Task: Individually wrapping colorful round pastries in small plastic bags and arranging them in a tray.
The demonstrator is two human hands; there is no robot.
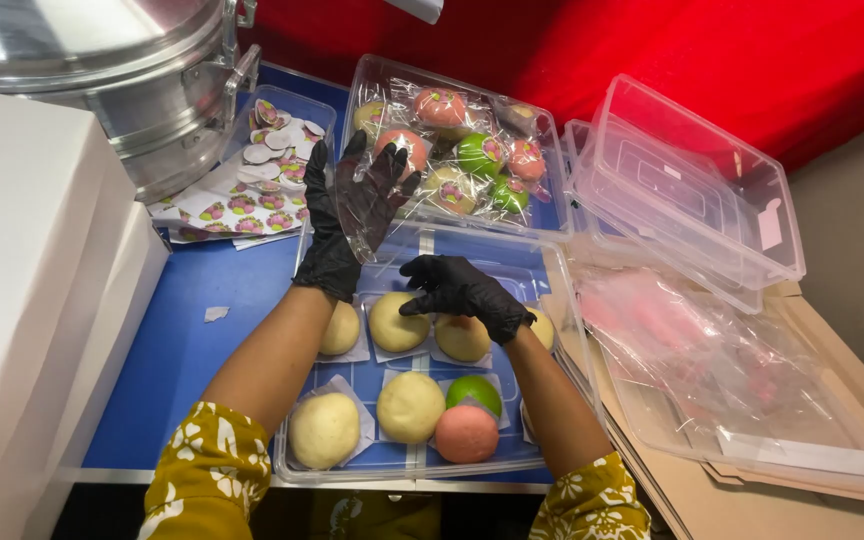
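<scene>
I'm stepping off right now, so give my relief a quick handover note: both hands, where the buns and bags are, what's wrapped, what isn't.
Left hand, black-gloved, holds a clear plastic bag up and open. Right hand, also gloved, rests fingertips on a cream bun in the near clear tray.
Done: several pink and green buns already sit wrapped in the far tray.
Left: near tray holds unwrapped buns on paper squares, mostly cream, plus a green bun and a pink bun.
Sticker sheets lie left; empty containers stacked right.
</scene>
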